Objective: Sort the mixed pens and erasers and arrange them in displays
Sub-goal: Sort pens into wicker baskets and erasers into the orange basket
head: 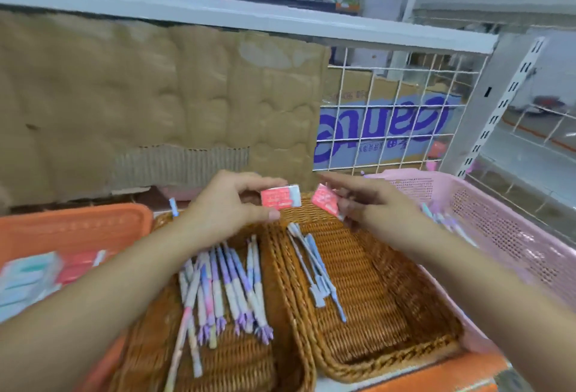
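Sorting looks partly done, judged from how things lie. The left brown woven wicker basket [237,360] holds a bundle of pastel pink-and-blue pens with purple ends [224,282]; the right brown woven wicker basket [374,298] holds only a few slim grey-blue pens [314,267]. The flat orange plastic tray [78,226] at the left carries blurred teal-and-white and red eraser packs [31,276]. The pink perforated plastic basket [498,229] at the right has more pens in it [442,220], so pens appear left to sort; the two erasers in hand also have yet to be placed.

The left hand [230,204] pinches a small red rectangular eraser with a white end [281,200] between curled fingers and thumb, above the far rims of the wicker baskets; its long axis runs across the view, white end toward the right hand. The right hand [377,201] grips a second red rectangular eraser [325,201] in its fingertips, just beside the first but apart from it; this one is tilted, long axis sloping from upper left to lower right, printed face toward the camera.

The pastel pens lie roughly near-to-far, purple ends toward the person; the grey-blue pens slant likewise.
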